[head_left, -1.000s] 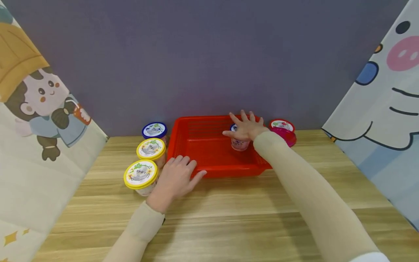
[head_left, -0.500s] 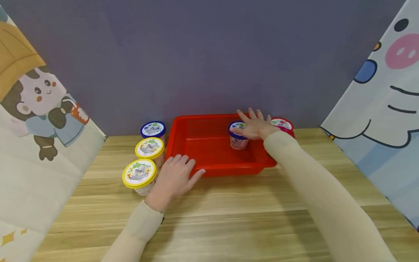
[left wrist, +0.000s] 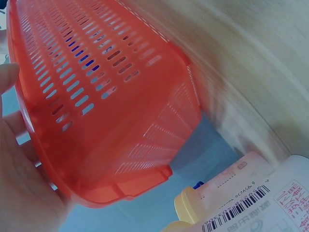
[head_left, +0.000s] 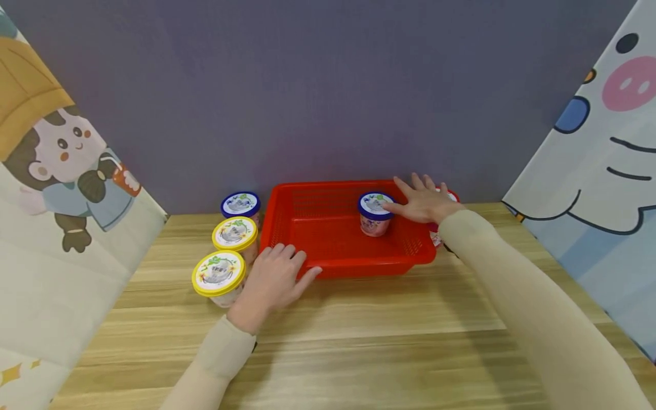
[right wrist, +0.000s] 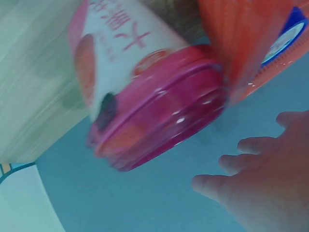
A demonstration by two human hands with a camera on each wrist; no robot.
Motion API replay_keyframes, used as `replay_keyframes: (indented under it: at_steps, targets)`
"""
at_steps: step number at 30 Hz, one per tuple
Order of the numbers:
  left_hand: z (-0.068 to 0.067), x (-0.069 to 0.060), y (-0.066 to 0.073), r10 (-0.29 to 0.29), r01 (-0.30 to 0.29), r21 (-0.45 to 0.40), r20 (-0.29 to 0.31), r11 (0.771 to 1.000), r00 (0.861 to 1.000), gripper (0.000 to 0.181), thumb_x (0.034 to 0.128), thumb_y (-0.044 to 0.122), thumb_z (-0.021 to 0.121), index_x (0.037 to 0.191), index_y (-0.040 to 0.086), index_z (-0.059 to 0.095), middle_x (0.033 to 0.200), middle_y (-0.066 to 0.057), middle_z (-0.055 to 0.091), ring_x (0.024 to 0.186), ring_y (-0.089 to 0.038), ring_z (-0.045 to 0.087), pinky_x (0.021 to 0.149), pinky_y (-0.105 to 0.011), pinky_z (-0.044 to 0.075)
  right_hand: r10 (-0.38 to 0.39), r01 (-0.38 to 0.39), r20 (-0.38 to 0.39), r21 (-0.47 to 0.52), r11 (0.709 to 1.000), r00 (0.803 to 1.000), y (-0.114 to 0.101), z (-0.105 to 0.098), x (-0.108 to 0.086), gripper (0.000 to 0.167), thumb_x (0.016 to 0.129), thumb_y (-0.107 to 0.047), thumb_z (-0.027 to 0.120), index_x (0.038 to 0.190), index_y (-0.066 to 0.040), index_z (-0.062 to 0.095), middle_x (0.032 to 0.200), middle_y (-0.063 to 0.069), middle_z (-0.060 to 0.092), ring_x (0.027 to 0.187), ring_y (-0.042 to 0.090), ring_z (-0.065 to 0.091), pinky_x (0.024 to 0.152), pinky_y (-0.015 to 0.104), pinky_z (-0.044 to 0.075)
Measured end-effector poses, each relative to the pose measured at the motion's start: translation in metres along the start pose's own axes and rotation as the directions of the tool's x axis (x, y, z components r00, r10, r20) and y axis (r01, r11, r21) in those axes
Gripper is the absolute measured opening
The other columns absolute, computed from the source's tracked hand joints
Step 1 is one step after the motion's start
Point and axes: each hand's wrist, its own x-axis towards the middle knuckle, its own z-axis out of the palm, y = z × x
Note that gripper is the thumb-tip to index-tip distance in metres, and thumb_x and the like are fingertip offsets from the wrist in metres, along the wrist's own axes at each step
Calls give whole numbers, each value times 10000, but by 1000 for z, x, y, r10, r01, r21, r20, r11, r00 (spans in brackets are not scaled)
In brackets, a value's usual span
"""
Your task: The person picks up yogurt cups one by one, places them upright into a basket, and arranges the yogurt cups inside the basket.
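Since half a second ago the right hand (head_left: 422,202) has slid rightward off the blue-lidded tub (head_left: 373,221), baring nearly all of its lid, while the left hand (head_left: 274,276) has stayed at the basket's near left corner. The right hand is released, its fingers spread; its thumb overlaps the lid's right edge in the head view, and whether it touches cannot be told. The left hand grasps the rim of the red basket (head_left: 353,265), fingers over the edge and thumb toward the front. The blue-lidded tub stands upright inside the basket, toward its right end. The right hand and wrist now hide most of the pink-lidded tub (right wrist: 154,96) beside the basket's right wall, whose lid showed clearly a second ago, and also cover part of a red-lidded tub (head_left: 452,195) behind it. From the right wrist the pink-lidded tub's printing is blurred; its lid is glossy, see-through plastic. The left wrist view shows the basket's outer wall pierced by rows of rounded slots, blue glinting through some, and cuts off the tubs at the lower right. Two yellow-lidded tubs (head_left: 219,273) and a second blue-lidded one (head_left: 240,203), round with patterned white tops, line the basket's left side on the wood-grained desk (head_left: 328,347), before a matte grey panel (head_left: 328,85).
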Motion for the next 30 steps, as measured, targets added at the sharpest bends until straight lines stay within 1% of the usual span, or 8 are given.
replay_keyframes:
  at_steps: [6,12,18,22,30]
  targets:
    - [-1,0,0,1,-1,2,-2,1000,1000,477,1010,549,508,959,120,709,863,-63,645,809,-256,589,728,-391,498,24,-25,9,28,999,1000,16,1,-5,957,942,-763,370,1647,-206,40,1664,268,-55,1492,544,-66,1132,718,-65]
    - [-2,0,-1,-3,3,-4,2,1000,1000,471,1007,547,515,972,122,716,871,-63,653,814,-251,592,736,-390,506,13,-13,1,34,999,1000,27,3,-5,961,943,-769,352,1645,-176,68,1655,295,-27,1481,569,-34,1127,730,-45]
    - [-2,0,0,-2,2,-12,-2,1000,1000,466,1006,540,523,982,119,721,879,-66,657,826,-256,600,747,-396,510,13,-13,9,72,997,1000,38,8,-8,956,947,-731,405,1641,-157,84,1651,304,-20,1478,571,-39,1130,726,-46]
    - [-1,-1,0,-5,5,-16,1,1000,1000,469,1006,544,520,983,121,721,881,-65,657,830,-259,599,751,-398,506,-12,11,7,83,996,1000,44,10,-12,963,944,-726,427,1638,-140,105,1645,317,8,1473,579,-32,1127,733,-30]
    - [-1,0,1,-6,6,-9,3,1000,1000,476,1008,548,514,988,122,724,891,-65,661,837,-260,598,754,-399,506,-96,97,-20,52,994,995,51,13,-22,908,977,-671,436,1615,-70,200,1621,352,95,1465,587,47,1127,742,36]
